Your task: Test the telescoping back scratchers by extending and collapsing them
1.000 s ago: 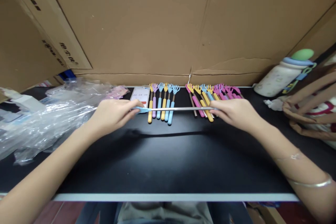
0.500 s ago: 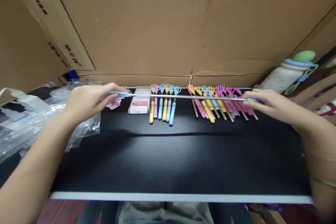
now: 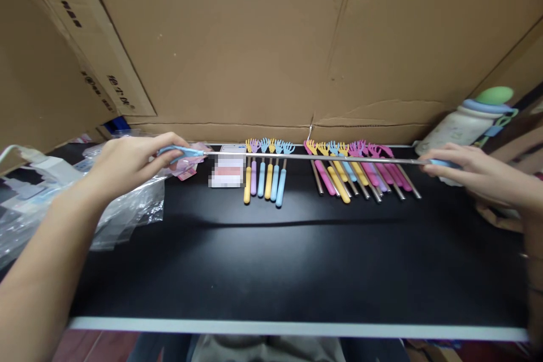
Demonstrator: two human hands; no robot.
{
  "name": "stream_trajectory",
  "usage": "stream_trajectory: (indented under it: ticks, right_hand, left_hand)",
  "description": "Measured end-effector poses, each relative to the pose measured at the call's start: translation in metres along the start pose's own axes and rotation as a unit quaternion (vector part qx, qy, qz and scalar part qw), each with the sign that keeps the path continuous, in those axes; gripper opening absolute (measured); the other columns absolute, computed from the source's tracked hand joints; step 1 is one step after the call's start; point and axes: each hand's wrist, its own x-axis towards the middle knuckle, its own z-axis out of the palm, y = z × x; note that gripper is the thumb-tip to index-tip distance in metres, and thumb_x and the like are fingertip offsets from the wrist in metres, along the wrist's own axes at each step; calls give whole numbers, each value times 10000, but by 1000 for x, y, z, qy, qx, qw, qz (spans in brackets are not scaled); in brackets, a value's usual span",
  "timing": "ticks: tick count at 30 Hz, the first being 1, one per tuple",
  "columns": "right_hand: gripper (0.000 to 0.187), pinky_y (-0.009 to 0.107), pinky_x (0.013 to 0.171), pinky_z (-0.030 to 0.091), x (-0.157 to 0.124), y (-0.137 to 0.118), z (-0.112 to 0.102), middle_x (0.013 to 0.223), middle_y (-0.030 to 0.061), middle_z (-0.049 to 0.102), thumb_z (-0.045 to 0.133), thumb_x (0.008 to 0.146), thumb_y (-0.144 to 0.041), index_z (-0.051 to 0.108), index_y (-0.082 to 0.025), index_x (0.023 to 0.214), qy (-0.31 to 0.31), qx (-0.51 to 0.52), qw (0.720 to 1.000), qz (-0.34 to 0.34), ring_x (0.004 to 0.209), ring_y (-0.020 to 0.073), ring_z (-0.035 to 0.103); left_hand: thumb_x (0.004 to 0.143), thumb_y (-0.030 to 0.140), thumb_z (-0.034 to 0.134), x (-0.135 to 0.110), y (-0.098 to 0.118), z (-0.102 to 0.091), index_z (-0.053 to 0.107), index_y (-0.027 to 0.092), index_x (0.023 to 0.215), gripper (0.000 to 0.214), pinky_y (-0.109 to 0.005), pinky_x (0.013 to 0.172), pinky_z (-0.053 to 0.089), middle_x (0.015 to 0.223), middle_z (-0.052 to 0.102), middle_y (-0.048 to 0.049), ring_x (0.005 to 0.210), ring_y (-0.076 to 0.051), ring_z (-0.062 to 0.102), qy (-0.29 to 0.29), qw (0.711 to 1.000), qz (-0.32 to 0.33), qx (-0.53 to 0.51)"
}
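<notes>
Stretched level above the black table is a telescopic back scratcher with a thin metal rod and light blue ends. My left hand is closed on its blue left end, the fingers covering part of it. At the other end, my right hand grips the blue handle. Behind the rod, a small row of back scratchers with yellow, purple and blue handles lies on the table. To its right is a larger group of back scratchers in pink, yellow, blue and purple, some showing bare metal rods.
Crumpled clear plastic bags lie at the left. A partly blurred white card or box sits beside the small row. Cardboard walls the back. A white bottle with a green top stands at the right rear. The black table has a pale front edge.
My right hand has moved to the right, pulling the back scratcher's rod out longer. My left hand has shifted slightly left, still holding its end.
</notes>
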Motion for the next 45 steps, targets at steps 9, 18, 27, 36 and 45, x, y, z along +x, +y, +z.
stream_trajectory:
  ticks: [9,18,27,36,45]
  right_hand:
    - [638,292,618,415,1,-12,-1,758,97,606,292,795,-721,641,-188,820,80,-57,993,-64,650,149,547]
    - [527,280,553,375,-41,15,9,690,81,555,257,881,-579,594,-178,826,157,-194,966,-64,572,156,496]
    - [557,302,574,363,-66,48,24,755,73,578,201,858,-588,617,-218,853,171,-291,941,-16,620,195,497]
    - [448,332,639,374,-68,38,19,834,137,612,308,849,-546,607,-214,889,122,-285,951,10,718,224,513]
    - [330,352,719,403,-60,8,35,789,106,625,300,868,-454,525,-229,783,58,-241,969,-16,722,234,567]
  left_hand:
    - [879,574,176,-9,-8,-4,569,258,970,513,-178,536,230,685,630,47,603,-143,560,25,999,43,18]
    - [868,460,272,-31,-27,12,530,243,967,352,-175,583,270,646,609,52,596,-142,545,-58,997,-34,-37]
    - [846,489,268,-36,-35,24,533,245,962,379,-171,590,281,703,626,52,588,-121,536,-79,995,-48,-46]
    - [884,421,293,-42,-31,17,529,210,912,318,-153,600,270,700,601,52,529,-95,444,-51,995,-57,-67]
    - [887,447,273,-48,-46,22,526,193,934,362,-152,610,281,692,580,41,540,-95,426,-69,991,-86,-76]
